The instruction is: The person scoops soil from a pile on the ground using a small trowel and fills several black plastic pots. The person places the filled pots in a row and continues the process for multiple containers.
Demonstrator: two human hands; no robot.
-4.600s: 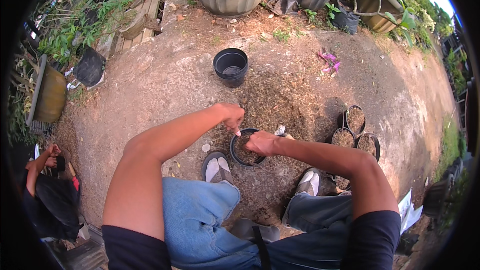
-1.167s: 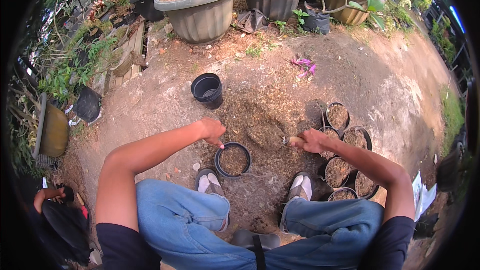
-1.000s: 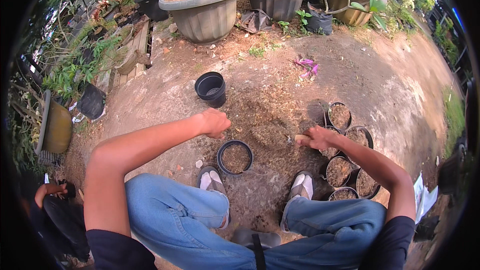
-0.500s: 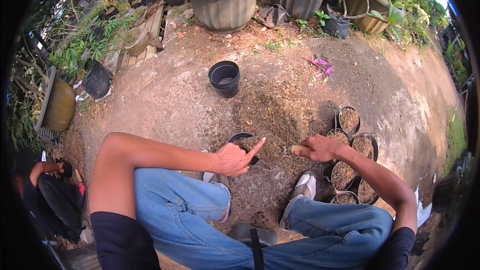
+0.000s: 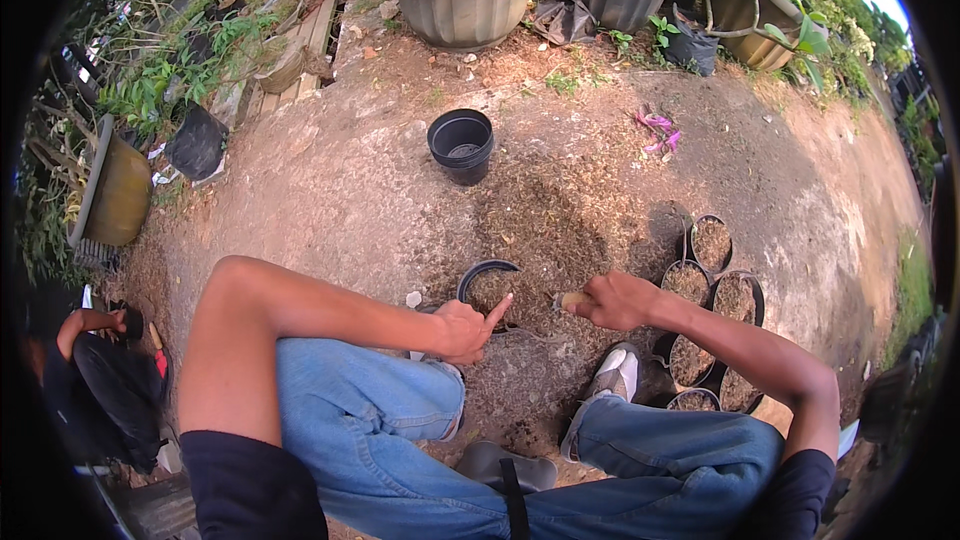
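My left hand (image 5: 464, 331) is at the near left rim of a black plastic pot (image 5: 466, 283) partly filled with brown soil. Its index finger points out over the soil while the other fingers curl under; nothing shows in them. In my right hand (image 5: 615, 301) is a wooden-handled garden tool (image 5: 575, 300), pointing left toward the pot. A short bit of metal shows past the handle, but the tool's head is hard to make out against the loose soil mix (image 5: 545, 225) heaped beyond and beside the pot.
A black pot (image 5: 461, 146) stands farther off. Several soil-filled pots (image 5: 736, 297) cluster right of my right foot. Pink petals (image 5: 657, 130) lie on the ground. Large planters (image 5: 465, 2) line the back. At far left sits another person (image 5: 105, 390) beside a red tool (image 5: 160, 360).
My left hand has drawn slightly down and left, uncovering more of the soil in the pot. My right hand has moved left with the wooden-handled tool, closer to the pot.
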